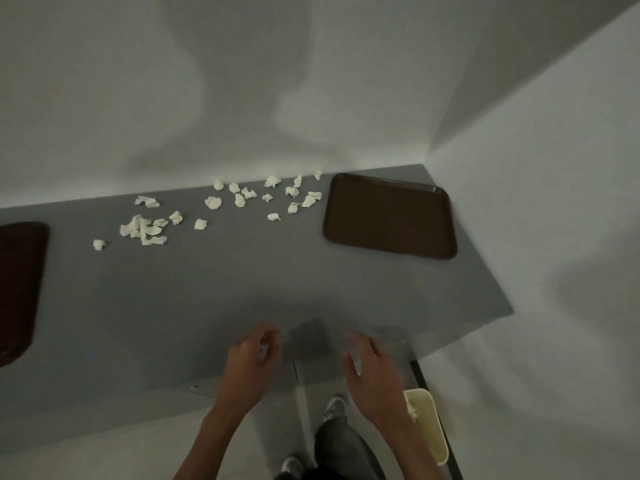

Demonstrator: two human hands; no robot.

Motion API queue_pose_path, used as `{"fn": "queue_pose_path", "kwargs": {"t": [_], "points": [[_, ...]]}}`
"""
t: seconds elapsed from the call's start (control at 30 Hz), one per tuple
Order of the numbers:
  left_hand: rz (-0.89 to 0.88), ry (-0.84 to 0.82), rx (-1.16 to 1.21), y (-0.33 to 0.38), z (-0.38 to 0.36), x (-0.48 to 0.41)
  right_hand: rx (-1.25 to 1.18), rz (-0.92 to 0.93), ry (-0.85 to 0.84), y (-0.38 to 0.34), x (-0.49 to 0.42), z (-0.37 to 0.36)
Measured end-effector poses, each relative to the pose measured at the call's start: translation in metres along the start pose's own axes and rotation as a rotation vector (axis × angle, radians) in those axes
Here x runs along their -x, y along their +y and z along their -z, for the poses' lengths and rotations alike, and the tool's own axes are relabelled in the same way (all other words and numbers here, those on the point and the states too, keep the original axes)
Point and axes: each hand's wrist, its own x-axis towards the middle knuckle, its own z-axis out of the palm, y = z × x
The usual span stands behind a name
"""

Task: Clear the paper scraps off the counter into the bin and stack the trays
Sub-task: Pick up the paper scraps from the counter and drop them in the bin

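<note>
Both hands hover over the near edge of the counter (207,289), right above the cream bin (429,433) on the floor at near right, which I guess is the drop spot. The right hand (369,367) is loose and empty; the left hand (254,362) is curled round a pale blur, can't tell if it's a scrap. The paper scraps (143,230) are small crumpled white bits strewn along the far edge, between the right tray (389,216) and the left tray (19,285), not stacked yet.

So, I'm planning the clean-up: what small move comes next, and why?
Probably reach the right hand forward to the paper scraps beside the right tray; it and the left hand hover apparently empty at the near edge of the counter, and scraps litter the far side.
</note>
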Motion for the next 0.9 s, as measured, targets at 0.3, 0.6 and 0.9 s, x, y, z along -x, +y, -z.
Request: {"fn": "queue_pose_path", "kwargs": {"t": [0.3, 0.6, 0.9], "points": [[-0.016, 0.023, -0.041, -0.022, -0.022, -0.128, 0.068, 0.128, -0.057, -0.013, -0.140, -0.014], [0.012, 0.049, -0.072, -0.032, -0.028, -0.242, 0.173, 0.255, -0.155, -0.073, -0.339, -0.048], [0.016, 0.069, -0.181, -0.036, -0.027, -0.323, 0.364, 0.403, -0.286, -0.094, -0.436, -0.102]]}}
